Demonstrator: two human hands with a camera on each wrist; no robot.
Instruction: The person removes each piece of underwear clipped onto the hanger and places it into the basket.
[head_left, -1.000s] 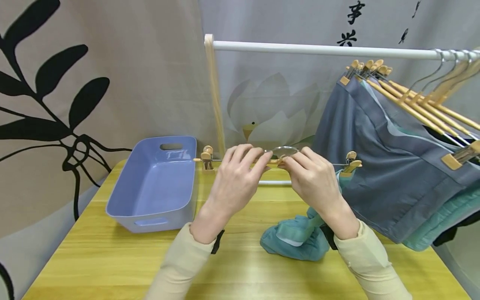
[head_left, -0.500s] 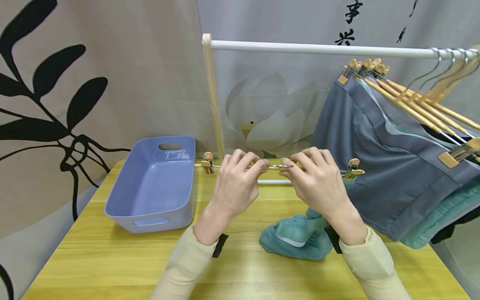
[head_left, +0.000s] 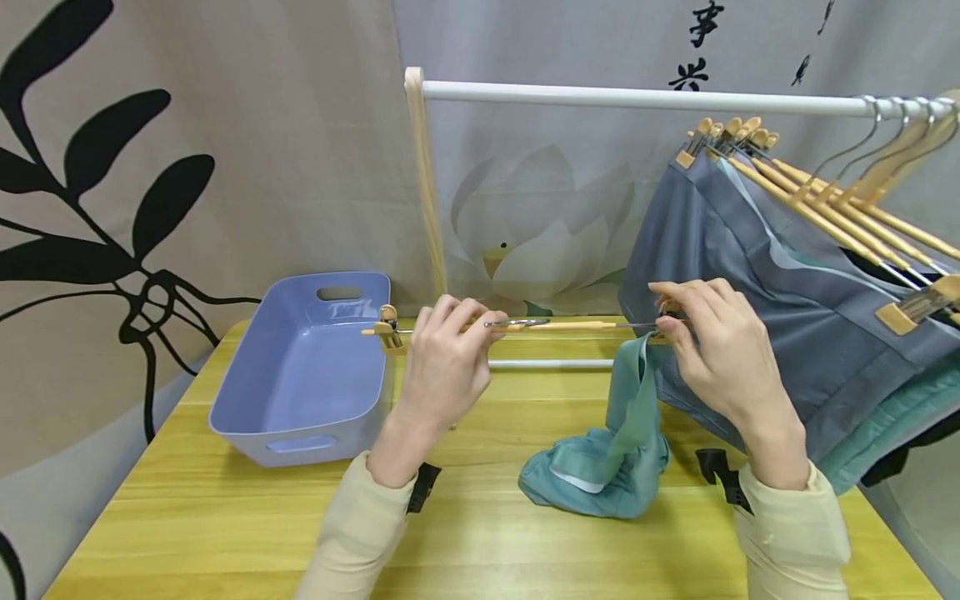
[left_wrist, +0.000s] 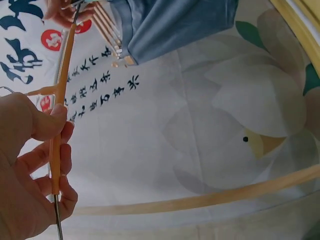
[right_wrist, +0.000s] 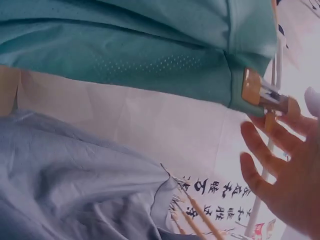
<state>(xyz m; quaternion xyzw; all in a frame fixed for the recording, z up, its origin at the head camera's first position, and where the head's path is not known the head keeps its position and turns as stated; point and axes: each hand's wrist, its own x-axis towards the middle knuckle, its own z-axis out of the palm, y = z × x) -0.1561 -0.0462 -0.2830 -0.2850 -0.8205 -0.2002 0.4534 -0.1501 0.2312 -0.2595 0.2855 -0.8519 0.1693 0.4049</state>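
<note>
My left hand (head_left: 448,362) grips a wooden clip hanger (head_left: 577,326) left of its middle. In the left wrist view, thumb and fingers curl round the wooden bar (left_wrist: 61,95). The hanger's metal hook lies toward me. At the right end my right hand (head_left: 731,367) has thumb and fingers about a clip (right_wrist: 274,97). That clip bites the edge of a teal garment (head_left: 630,392), which hangs down and lies bunched on the table. Perforated dots show on its cloth (right_wrist: 150,65). The left clip (head_left: 389,329) holds no cloth.
A blue plastic basket (head_left: 300,446) stands at the left of the wooden table (head_left: 480,542). Behind is a rack with a white rail (head_left: 600,97). Grey-blue shorts (head_left: 750,308) and other clothes hang on clip hangers at its right. A printed curtain (head_left: 315,150) forms the backdrop.
My right hand has moved right, from the hanger's middle to its right clip. The hanger has shifted slightly left with my left hand, and its hook has tipped down toward me.
</note>
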